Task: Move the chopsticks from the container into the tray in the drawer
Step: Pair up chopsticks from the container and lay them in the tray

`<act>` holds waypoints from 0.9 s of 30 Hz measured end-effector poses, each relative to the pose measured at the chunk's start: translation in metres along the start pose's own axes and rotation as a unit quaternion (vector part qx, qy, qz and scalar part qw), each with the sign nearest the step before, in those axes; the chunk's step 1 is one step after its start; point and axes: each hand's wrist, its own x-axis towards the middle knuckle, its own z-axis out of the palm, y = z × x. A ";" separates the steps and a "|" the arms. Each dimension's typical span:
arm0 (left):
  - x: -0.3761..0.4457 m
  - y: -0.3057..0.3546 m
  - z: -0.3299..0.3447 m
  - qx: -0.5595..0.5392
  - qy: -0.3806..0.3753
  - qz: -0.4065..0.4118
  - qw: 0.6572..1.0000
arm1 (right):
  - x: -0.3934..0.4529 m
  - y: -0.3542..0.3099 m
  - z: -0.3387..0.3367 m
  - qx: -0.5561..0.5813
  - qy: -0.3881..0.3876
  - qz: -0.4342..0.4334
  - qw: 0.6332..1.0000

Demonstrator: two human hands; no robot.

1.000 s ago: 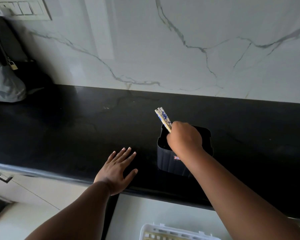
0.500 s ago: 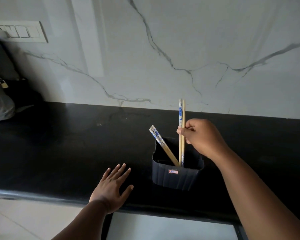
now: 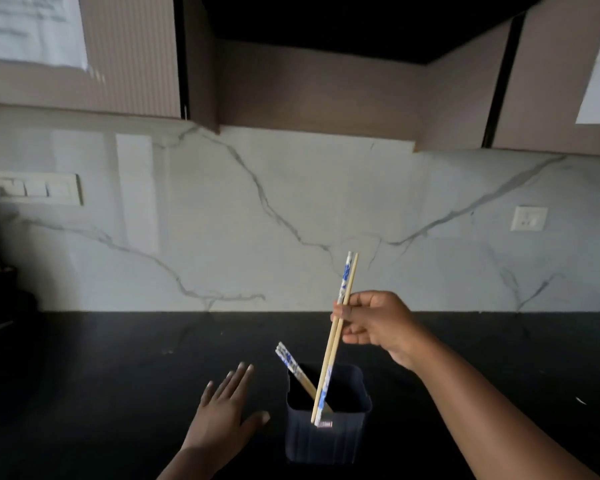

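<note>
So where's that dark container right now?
The dark container stands on the black counter, low and centre in the head view, just right of the flat left hand.

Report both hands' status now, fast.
Left hand: open, flat on the counter, holding nothing.
Right hand: closed on a pair of chopsticks, tips over the container.

Two bare hands and forearms in view. Left hand point(image 3: 222, 415) wore no ring, no glove; nails were short and plain. Right hand point(image 3: 378, 323) also wore no ring, no glove. No sleeve was visible on either forearm up to frame edge; wrists carried no watch, no band. Rest of body was outside view.
</note>
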 end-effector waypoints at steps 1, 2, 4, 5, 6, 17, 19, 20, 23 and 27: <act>0.007 0.011 -0.019 -0.002 0.034 0.047 0.998 | -0.001 -0.001 0.002 0.005 -0.005 0.007 1.000; 0.012 0.023 -0.038 0.006 0.065 0.098 0.993 | -0.002 -0.002 0.004 0.009 -0.008 0.011 1.000; 0.013 0.046 -0.069 0.055 0.144 0.207 0.966 | -0.005 -0.003 0.009 0.012 -0.009 0.016 1.000; 0.013 0.055 -0.080 0.078 0.183 0.260 0.945 | -0.007 -0.004 0.012 0.012 -0.010 0.017 1.000; 0.011 0.063 -0.087 0.094 0.217 0.305 0.923 | -0.009 -0.005 0.014 0.013 -0.014 0.017 1.000; -0.011 0.073 -0.112 0.162 0.283 0.475 0.817 | -0.028 -0.013 0.033 0.009 -0.047 0.013 0.999; -0.014 0.077 -0.117 0.167 0.292 0.492 0.803 | -0.029 -0.011 0.034 0.024 -0.052 0.016 0.998; -0.015 0.079 -0.119 0.170 0.294 0.500 0.797 | -0.029 -0.010 0.035 0.033 -0.055 0.018 0.998; -0.018 0.084 -0.121 0.175 0.295 0.514 0.786 | -0.031 -0.007 0.037 0.037 -0.056 0.020 0.998; -0.020 0.090 -0.125 0.132 0.305 0.524 0.784 | -0.031 -0.002 0.037 0.042 -0.050 0.023 0.998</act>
